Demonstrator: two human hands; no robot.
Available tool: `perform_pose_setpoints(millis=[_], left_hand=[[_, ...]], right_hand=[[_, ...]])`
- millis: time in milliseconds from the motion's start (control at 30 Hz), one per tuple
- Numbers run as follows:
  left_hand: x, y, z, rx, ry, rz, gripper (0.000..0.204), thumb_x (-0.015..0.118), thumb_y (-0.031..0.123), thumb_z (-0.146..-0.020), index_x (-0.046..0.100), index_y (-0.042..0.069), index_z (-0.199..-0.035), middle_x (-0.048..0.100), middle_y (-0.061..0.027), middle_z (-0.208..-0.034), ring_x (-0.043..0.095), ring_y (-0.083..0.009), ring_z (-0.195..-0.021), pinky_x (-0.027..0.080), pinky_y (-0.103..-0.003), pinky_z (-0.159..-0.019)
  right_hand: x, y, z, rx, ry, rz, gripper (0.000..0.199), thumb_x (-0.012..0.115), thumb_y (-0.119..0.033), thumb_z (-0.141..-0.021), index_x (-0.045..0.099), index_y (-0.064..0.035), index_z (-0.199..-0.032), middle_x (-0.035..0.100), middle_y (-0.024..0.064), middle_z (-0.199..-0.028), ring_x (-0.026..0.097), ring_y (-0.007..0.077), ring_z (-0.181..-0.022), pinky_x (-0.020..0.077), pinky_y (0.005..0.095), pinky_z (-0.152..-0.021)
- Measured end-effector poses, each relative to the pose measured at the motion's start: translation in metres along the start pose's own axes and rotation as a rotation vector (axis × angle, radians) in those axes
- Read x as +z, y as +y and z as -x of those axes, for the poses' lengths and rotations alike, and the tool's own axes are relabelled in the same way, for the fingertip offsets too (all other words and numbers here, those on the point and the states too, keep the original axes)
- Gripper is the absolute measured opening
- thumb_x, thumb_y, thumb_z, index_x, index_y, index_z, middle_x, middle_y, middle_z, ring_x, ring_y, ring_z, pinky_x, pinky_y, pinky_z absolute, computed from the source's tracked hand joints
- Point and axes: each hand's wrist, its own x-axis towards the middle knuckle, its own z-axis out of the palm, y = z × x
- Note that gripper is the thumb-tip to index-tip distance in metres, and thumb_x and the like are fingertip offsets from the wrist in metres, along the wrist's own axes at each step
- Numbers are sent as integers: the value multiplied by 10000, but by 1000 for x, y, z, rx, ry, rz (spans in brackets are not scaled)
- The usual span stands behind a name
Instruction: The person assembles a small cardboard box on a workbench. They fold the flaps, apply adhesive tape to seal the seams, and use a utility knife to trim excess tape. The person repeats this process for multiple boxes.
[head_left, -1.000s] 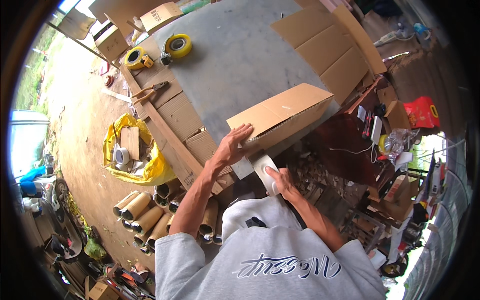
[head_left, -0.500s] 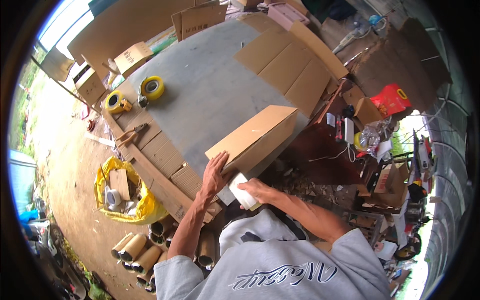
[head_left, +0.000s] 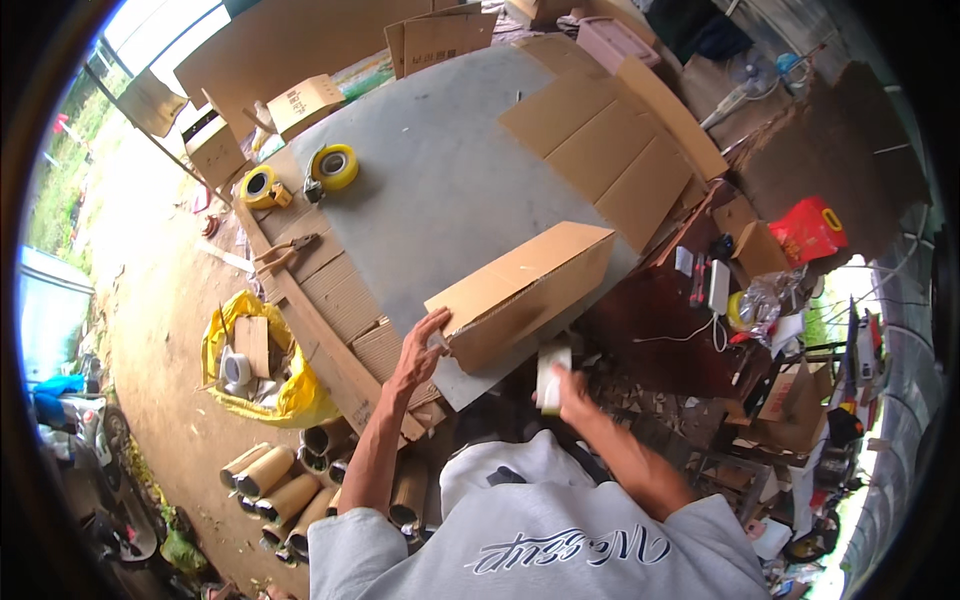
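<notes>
Box (head_left: 525, 277) matt brown cardboard, counter (head_left: 430, 190) smooth grey with dull sheen, plank (head_left: 330, 346) bare wood, yellow tape (head_left: 347, 173) glossy plastic, yellow sack (head_left: 311, 399) thin crinkled plastic, tubes (head_left: 268, 494) matt paper, shirt (head_left: 560, 515) matt grey cloth

Brn tubes (head_left: 268, 472) (piled up) lie on flr (head_left: 150, 350) nr yel. bag (head_left: 300, 402).

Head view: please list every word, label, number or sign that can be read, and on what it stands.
Grey shirt: large dark script, upside down; I do not copy its wording.
Small closed carton: dark print, too small to read.
Upright brown carton at the table's far end: dark print, too small.
Long cardboard box under the left hand: no readable text.
Pale object in the right hand: none readable.
</notes>
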Motion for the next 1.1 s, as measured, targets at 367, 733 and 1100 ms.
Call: perform_pose_setpoints(millis=[367,733,1100], left_hand=[[84,28,1,-195,241,-280,772,716,166,-911,350,68,-1584,320,-235,-1639,298,-403,-1519,283,-467,-1242],[132,72,-31,-165,578,-836,734,857,229,-734,545,34,-1369,624,-163,-1260,602,-375,-1143,492,-482,-947],[138,129,-31,-57,667,-596,446,793,262,-849,670,30,-1209,654,-210,-1085,628,-354,-1068,506,-459,-949]], right_hand=[[77,-179,-32,-463,-246,371,456,660,-358,-910,668,98,-920,661,159,-707,663,284,-511,552,403,-460],[-69,-63,1,-245,-264,132,456,662,-365,-931,686,71,-1061,696,144,-834,687,277,-594,598,382,-523],[-110,-67,82,-770,-546,461,458,673,-347,-958,654,47,-1190,742,198,-980,720,283,-844,546,380,-772]])
